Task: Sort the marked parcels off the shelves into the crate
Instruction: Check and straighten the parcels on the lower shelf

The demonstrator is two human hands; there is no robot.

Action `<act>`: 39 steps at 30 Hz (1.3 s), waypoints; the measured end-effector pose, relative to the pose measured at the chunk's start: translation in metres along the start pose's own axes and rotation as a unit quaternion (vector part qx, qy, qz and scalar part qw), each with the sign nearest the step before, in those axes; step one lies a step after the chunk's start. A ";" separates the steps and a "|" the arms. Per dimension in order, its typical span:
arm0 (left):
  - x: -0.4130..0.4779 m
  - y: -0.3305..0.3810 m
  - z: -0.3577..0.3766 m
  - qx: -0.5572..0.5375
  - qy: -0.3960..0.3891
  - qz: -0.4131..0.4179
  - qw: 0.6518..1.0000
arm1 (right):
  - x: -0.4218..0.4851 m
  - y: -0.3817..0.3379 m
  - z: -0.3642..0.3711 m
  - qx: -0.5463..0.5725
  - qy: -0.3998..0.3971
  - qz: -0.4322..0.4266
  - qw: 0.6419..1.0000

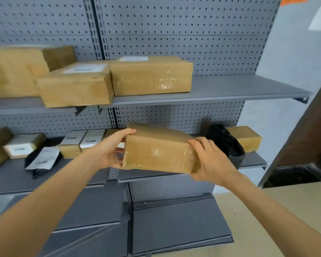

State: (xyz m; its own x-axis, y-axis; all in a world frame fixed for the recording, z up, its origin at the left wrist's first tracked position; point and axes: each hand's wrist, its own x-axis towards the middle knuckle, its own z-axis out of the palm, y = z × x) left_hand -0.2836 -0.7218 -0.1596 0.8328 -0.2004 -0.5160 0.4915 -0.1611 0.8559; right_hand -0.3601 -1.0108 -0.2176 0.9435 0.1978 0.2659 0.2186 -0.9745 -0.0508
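Taped parcel (157, 151) gripped at both ends by left hand (112, 151) and right hand (210, 160), held before middle shelf (252, 160)

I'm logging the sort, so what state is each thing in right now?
Taped parcel: off the shelf, tilted, held at both ends.
Left hand: grips the parcel's left end.
Right hand: grips the parcel's right end.
Black bag: lying on the middle shelf.
Large taped box: resting on the upper shelf, sealed.
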 end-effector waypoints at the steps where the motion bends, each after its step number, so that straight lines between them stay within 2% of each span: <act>1: -0.019 0.004 -0.007 0.031 -0.019 0.010 0.999 | -0.003 -0.007 -0.020 -0.007 -0.003 -0.012 1.000; 3: -0.054 0.015 -0.020 0.160 0.015 0.088 0.983 | -0.007 -0.019 -0.062 -0.017 -0.013 -0.030 0.999; 4: -0.070 0.020 -0.026 0.240 0.050 0.165 0.955 | -0.008 -0.025 -0.083 -0.014 -0.020 -0.031 0.999; 5: -0.087 0.026 -0.029 0.322 0.075 0.254 0.909 | -0.008 -0.031 -0.103 -0.002 -0.026 -0.027 0.999; 7: -0.113 0.035 -0.031 0.478 0.078 0.401 0.778 | -0.008 -0.043 -0.142 0.032 -0.029 -0.019 0.999; 8: -0.123 0.040 -0.031 0.539 0.074 0.433 0.719 | -0.007 -0.048 -0.160 0.046 -0.025 -0.020 0.998; 9: -0.131 0.044 -0.031 0.583 0.072 0.440 0.679 | -0.007 -0.052 -0.177 0.055 -0.021 -0.022 0.998; 10: -0.136 0.048 -0.029 0.606 0.073 0.434 0.663 | -0.008 -0.056 -0.192 0.061 -0.019 -0.027 0.998; 19: -0.169 0.089 -0.005 0.501 0.075 0.472 0.721 | -0.027 -0.045 -0.272 0.164 0.007 -0.023 0.986; 23: -0.183 0.106 0.017 0.511 0.068 0.463 0.721 | -0.041 -0.026 -0.279 0.208 0.010 -0.022 0.978; 26: -0.199 0.124 0.035 0.518 0.067 0.455 0.721 | -0.045 -0.018 -0.283 0.151 -0.012 -0.029 0.988; 28: -0.209 0.137 0.042 0.526 0.082 0.449 0.717 | -0.047 -0.016 -0.284 0.153 0.032 -0.018 0.988; 30: -0.219 0.144 0.038 0.502 0.118 0.454 0.726 | -0.054 -0.009 -0.284 0.233 0.124 0.009 0.964; 32: -0.228 0.146 0.024 0.426 0.163 0.459 0.763 | -0.062 0.001 -0.278 0.320 0.204 0.054 0.924; 34: -0.237 0.141 0.009 0.294 0.176 0.456 0.821 | -0.069 0.009 -0.267 0.353 0.226 0.090 0.903; 36: -0.242 0.132 -0.001 0.154 0.151 0.453 0.865 | -0.071 0.011 -0.256 0.385 0.203 0.105 0.894; 39: -0.241 0.117 -0.003 -0.007 0.108 0.434 0.894 | -0.067 0.004 -0.252 0.455 0.158 0.095 0.871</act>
State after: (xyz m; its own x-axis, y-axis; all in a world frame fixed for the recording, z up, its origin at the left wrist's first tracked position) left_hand -0.4261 -0.6891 0.0653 0.9314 -0.0519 0.3602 -0.3618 -0.0240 0.9319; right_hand -0.4852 -1.0549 0.0073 0.9004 -0.1373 0.4127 0.3075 -0.4704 -0.8272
